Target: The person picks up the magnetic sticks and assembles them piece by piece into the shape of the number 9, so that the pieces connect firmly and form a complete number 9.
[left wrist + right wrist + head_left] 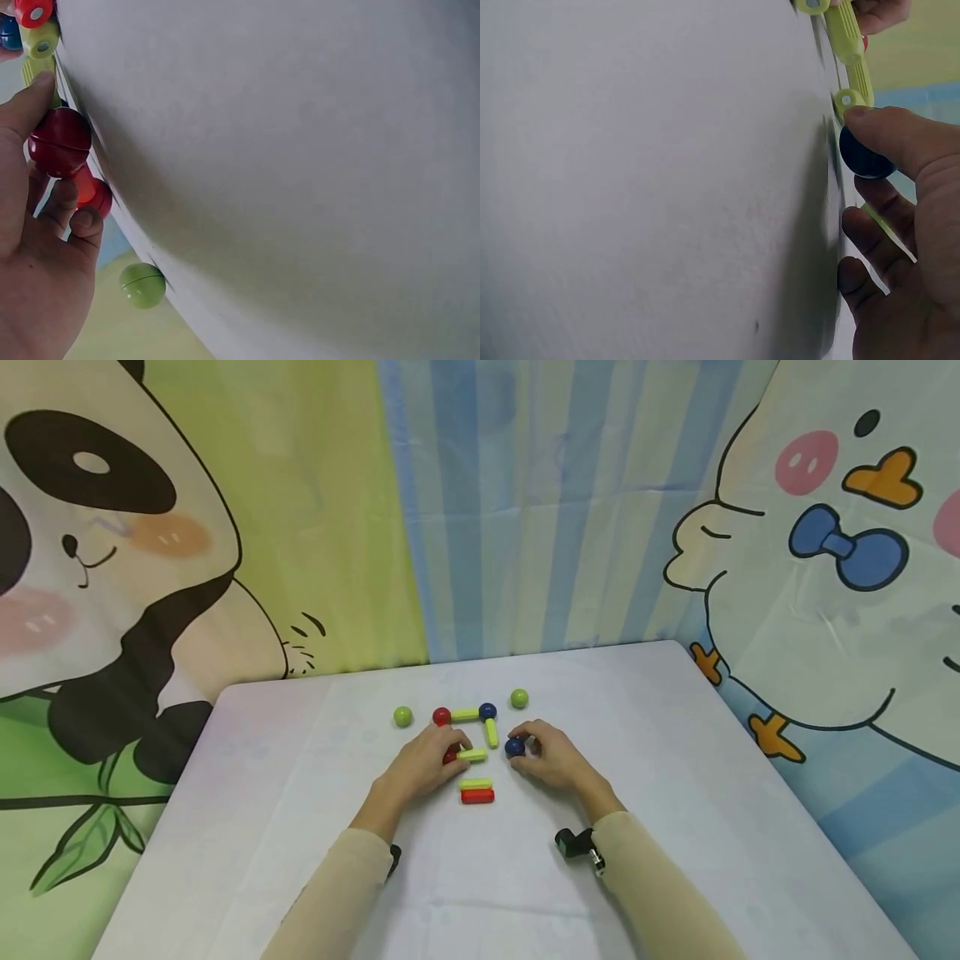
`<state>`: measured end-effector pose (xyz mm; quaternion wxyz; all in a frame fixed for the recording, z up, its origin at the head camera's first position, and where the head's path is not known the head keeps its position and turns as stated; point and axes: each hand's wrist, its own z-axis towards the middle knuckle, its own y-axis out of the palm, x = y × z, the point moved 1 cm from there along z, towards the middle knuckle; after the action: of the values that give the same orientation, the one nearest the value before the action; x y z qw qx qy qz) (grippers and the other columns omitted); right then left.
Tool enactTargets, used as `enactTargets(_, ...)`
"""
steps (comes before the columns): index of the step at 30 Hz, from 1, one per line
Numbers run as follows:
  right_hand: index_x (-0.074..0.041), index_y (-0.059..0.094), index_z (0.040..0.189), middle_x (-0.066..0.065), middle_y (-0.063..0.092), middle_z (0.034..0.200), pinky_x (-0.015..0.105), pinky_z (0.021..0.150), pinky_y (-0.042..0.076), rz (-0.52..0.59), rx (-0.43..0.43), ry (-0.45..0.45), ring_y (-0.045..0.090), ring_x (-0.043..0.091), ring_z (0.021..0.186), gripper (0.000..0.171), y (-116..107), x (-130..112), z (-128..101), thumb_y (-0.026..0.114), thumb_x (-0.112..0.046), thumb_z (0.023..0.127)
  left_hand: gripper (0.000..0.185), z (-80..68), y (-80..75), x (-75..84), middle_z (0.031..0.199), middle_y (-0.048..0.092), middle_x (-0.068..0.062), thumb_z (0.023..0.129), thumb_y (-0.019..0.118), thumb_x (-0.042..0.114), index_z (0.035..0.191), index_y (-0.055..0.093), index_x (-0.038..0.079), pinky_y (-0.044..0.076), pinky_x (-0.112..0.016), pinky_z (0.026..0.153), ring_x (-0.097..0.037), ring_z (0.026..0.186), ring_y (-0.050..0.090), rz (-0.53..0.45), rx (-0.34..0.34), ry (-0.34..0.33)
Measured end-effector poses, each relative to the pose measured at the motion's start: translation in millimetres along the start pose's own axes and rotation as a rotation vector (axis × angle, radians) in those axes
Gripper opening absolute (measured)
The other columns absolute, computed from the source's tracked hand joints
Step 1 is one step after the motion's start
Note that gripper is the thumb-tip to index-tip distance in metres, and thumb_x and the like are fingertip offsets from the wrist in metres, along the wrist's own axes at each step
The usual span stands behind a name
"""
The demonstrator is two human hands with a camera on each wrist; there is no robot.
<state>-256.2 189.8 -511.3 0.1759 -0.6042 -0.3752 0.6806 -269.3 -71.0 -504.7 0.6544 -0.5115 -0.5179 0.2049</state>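
Note:
My left hand [422,762] pinches a red ball [60,142] and the near end of the yellow-green rod [474,754] joined to it. A red rod [84,184] links this ball to another red ball [442,716] farther back. From there a yellow-green rod [465,714] runs to a blue ball [487,711], with a further yellow-green rod [491,733] pointing toward me. Right of these parts my right hand [553,755] holds a second blue ball [514,747] between thumb and fingers. That ball is apart from the rods.
A loose yellow-green rod [476,784] and a loose red rod [477,796] lie side by side in front of the hands. One green ball [402,717] rests at the back left, another green ball [519,698] at the back right. Everything lies on a white-covered table [675,777].

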Motion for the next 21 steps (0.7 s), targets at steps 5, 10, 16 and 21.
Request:
enactTargets(5, -0.02, 0.064, 0.13, -0.003, 0.064, 0.121, 0.034, 0.085, 0.046, 0.016, -0.015, -0.018, 0.054, 0.018, 0.097, 0.042, 5.0, -6.5, -0.4, 0.08, -0.024, 0.091, 0.027, -1.6, 1.2, -1.9, 0.098, 0.054, 0.006, 0.094, 0.077, 0.033, 0.119, 0.068, 0.027, 0.047, -0.034, 0.083, -0.015, 0.095, 0.05, -0.004, 0.015, 0.016)
enactTargets(10, -0.022, 0.065, 0.128, -0.006, 0.065, 0.118, 0.035, 0.085, 0.046, 0.017, -0.041, -0.016, 0.054, 0.018, 0.097, 0.039, 10.7, -14.9, 0.9, 0.079, -0.027, 0.091, 0.026, -2.8, 1.5, -3.1, 0.1, 0.054, 0.005, 0.095, 0.076, 0.032, 0.119, 0.068, 0.028, 0.045, -0.035, 0.086, -0.016, 0.098, 0.049, 0.004, 0.038, 0.04)
enactTargets(16, -0.022, 0.065, 0.126, -0.007, 0.064, 0.119, 0.036, 0.089, 0.047, 0.006, -0.055, -0.029, 0.054, 0.017, 0.099, 0.037, 17.5, -20.6, 1.4, 0.079, -0.024, 0.092, 0.024, -3.9, 0.3, -4.9, 0.098, 0.055, 0.005, 0.094, 0.076, 0.032, 0.117, 0.069, 0.028, 0.044, -0.036, 0.087, -0.016, 0.097, 0.048, 0.016, 0.046, 0.054)
enactTargets(21, -0.019, 0.065, 0.127, -0.003, 0.061, 0.117, 0.035, 0.088, 0.048, -0.01, -0.03, -0.056, 0.054, 0.017, 0.098, 0.038, 19.0, -22.1, 1.2, 0.078, -0.021, 0.092, 0.023, -3.0, -0.4, -5.1, 0.095, 0.056, 0.007, 0.093, 0.077, 0.033, 0.114, 0.07, 0.028, 0.044, -0.035, 0.086, -0.016, 0.096, 0.048, 0.039, 0.06, 0.072)
